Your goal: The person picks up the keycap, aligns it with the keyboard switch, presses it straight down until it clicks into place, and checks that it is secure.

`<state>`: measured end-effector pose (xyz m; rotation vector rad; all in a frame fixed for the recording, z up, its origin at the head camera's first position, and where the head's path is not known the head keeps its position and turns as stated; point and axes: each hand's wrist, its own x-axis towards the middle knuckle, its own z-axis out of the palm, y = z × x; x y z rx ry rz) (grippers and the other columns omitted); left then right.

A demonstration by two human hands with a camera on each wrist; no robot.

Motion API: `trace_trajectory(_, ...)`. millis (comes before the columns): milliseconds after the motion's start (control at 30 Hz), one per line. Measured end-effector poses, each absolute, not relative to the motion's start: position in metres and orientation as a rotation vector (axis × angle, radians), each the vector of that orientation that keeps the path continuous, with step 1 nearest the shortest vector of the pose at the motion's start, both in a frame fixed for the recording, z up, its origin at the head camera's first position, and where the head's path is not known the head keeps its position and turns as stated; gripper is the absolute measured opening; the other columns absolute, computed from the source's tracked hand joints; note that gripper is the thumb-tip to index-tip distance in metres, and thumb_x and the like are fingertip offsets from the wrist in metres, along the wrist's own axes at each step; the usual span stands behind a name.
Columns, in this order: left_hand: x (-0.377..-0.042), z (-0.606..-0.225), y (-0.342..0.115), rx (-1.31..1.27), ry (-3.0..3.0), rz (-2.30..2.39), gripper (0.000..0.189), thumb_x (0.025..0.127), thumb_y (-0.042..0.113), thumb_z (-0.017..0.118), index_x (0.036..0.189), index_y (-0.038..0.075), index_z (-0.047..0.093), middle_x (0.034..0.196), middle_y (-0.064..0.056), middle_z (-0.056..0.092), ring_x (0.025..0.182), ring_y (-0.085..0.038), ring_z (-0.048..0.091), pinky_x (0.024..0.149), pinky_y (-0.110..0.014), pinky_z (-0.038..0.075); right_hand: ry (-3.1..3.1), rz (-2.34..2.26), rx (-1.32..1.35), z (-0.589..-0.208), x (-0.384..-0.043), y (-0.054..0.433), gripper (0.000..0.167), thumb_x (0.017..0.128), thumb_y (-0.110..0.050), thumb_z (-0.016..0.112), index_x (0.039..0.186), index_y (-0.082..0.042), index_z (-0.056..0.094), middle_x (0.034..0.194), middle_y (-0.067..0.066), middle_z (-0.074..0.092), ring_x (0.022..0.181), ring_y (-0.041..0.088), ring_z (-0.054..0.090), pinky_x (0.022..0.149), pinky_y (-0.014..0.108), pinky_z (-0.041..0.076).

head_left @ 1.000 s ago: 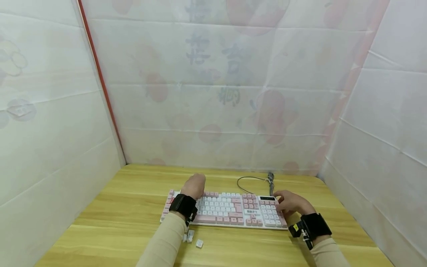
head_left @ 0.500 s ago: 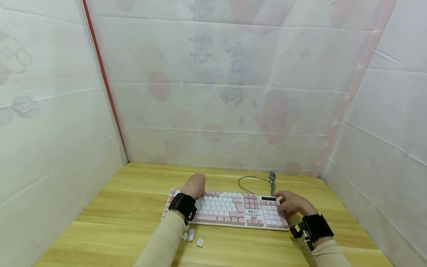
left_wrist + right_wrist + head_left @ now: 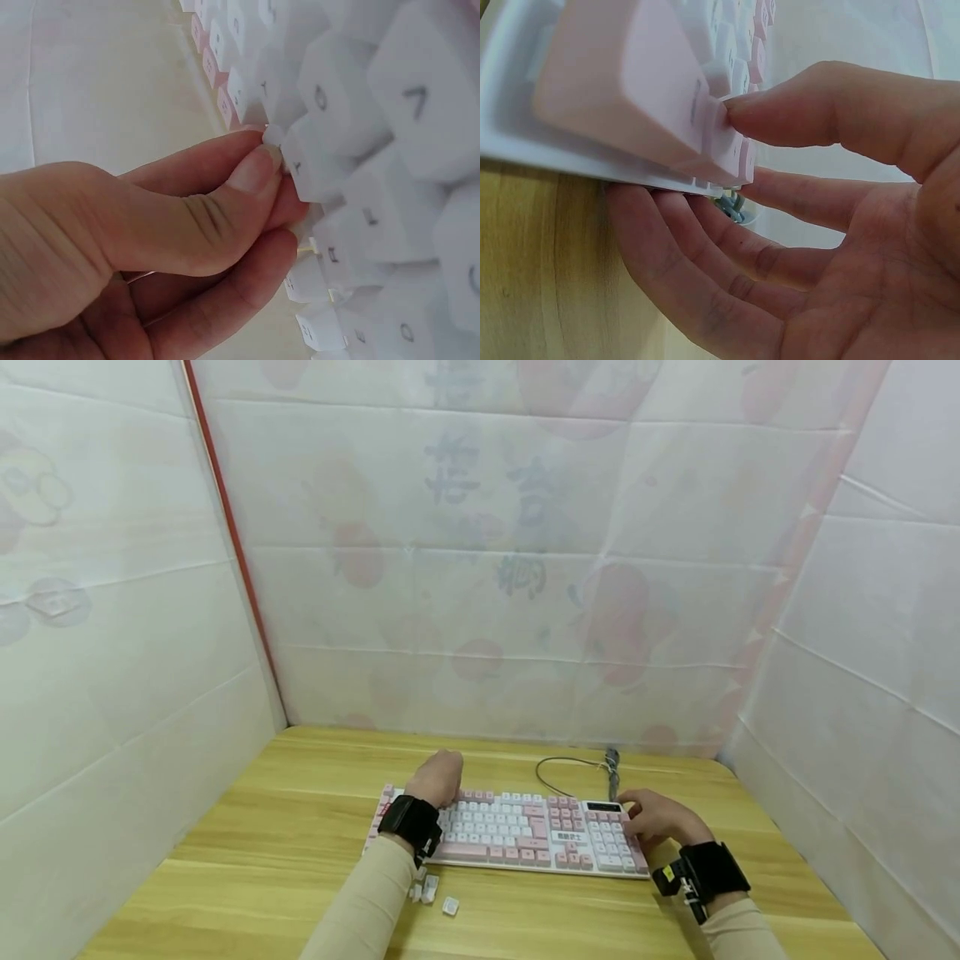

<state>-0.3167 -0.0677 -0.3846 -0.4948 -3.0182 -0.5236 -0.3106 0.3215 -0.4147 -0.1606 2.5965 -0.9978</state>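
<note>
A pink and white keyboard (image 3: 487, 828) lies on the wooden table. My left hand (image 3: 437, 779) is over its left part, back of the hand hiding the keys beneath. In the left wrist view, thumb and forefinger pinch a small white keycap (image 3: 274, 136) at the far rows, mostly covered by the fingertips. At the other end, my right hand (image 3: 663, 818) grips the keyboard's right edge. The right wrist view shows its thumb on a pink key (image 3: 721, 139), with fingers (image 3: 705, 262) along the side and underside of the white case.
Several loose white keycaps (image 3: 429, 889) lie on the table (image 3: 247, 860) in front of the keyboard, near the left forearm. A grey cable (image 3: 612, 768) is bundled behind the keyboard's right end. Fabric walls (image 3: 480, 610) enclose the table at back and sides.
The view shifts slightly. Both hands and the keyboard stay in nearly the same place, with no visible change of grip.
</note>
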Motion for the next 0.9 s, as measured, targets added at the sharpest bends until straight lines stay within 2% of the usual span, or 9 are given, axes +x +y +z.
trace_trajectory(200, -0.3157, -0.3833, -0.066, -0.478, -3.033, -0.504, 0.048, 0.083, -0.016, 0.069, 0.047, 0.009, 0.049, 0.05, -0.002, 0.035, 0.05, -0.015, 0.024, 0.047, -0.028, 0.023, 2.581, -1.024, -0.202, -0.4141, -0.3108, 0.322, 0.07, 0.086, 0.001, 0.07, 0.147, 0.014, 0.04, 0.116, 0.03, 0.06, 0.089, 0.026, 0.064, 0.074, 0.045, 0.061)
trace_trajectory(500, -0.3133, -0.3853, -0.0679, -0.494, -2.984, -0.511, 0.046, 0.077, -0.021, 0.061, 0.047, 0.01, 0.049, 0.052, -0.001, 0.035, 0.05, -0.013, 0.025, 0.046, -0.026, 0.022, 2.593, -1.028, -0.169, -0.4149, -0.3095, 0.3222, 0.068, 0.087, -0.001, 0.071, 0.147, 0.012, 0.042, 0.117, 0.03, 0.06, 0.087, 0.026, 0.063, 0.074, 0.044, 0.061)
trace_trajectory(700, -0.3122, -0.3854, -0.0705, -0.51, -2.969, -0.517, 0.032, 0.077, -0.021, 0.065, 0.06, 0.004, 0.071, 0.058, -0.001, 0.055, 0.053, -0.013, 0.039, 0.048, -0.025, 0.032, 2.602, -1.026, -0.156, -0.4156, -0.3091, 0.3219, 0.068, 0.086, -0.001, 0.072, 0.147, 0.012, 0.043, 0.118, 0.029, 0.06, 0.086, 0.025, 0.062, 0.074, 0.043, 0.062)
trace_trajectory(900, -0.3098, -0.3839, -0.0716, -0.517, -2.981, -0.549, 0.027, 0.079, -0.02, 0.069, 0.068, 0.004, 0.076, 0.066, -0.002, 0.066, 0.055, -0.013, 0.048, 0.051, -0.024, 0.037, 2.591, -1.033, -0.155, -0.4154, -0.3085, 0.3216, 0.068, 0.087, -0.001, 0.071, 0.147, 0.013, 0.042, 0.118, 0.029, 0.059, 0.085, 0.024, 0.062, 0.073, 0.044, 0.062)
